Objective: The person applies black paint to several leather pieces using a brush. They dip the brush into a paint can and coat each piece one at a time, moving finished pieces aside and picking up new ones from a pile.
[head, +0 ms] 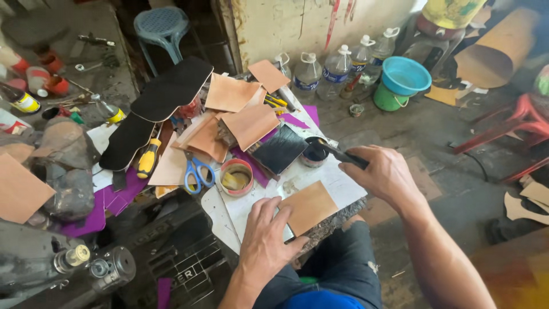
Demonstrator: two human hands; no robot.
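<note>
Left hand (264, 243): lies flat at six o'clock on the white board counter (337, 186), fingers (273, 210) spread and released, their tips pressing the near edge of a tan rectangular leather piece (309, 207); nothing is gripped.
Tan leather piece: lies flat on the counter's near corner, just beside the left thumb, at five o'clock from the tins.
Right hand (386, 171): at three o'clock, fingers clenched around the dark handle of a brush (342, 154).
Brush: slants toward ten o'clock, its head reaching the small dark round tin (313, 153); whether the bristles touch inside I cannot tell.
Black square sheet (280, 149): lies just beside the dark tin, on its nine o'clock side.
Open round tin of yellowish glue (236, 177): sits at nine o'clock from the tan piece, near the blue-handled scissors (197, 171).
Stack of tan leather cut-outs (240, 114): piled at twelve o'clock, over purple sheets.
Clear plastic bottles (337, 68): stand in a row at one o'clock beyond the counter, beside a blue plastic basin (405, 75).
</note>
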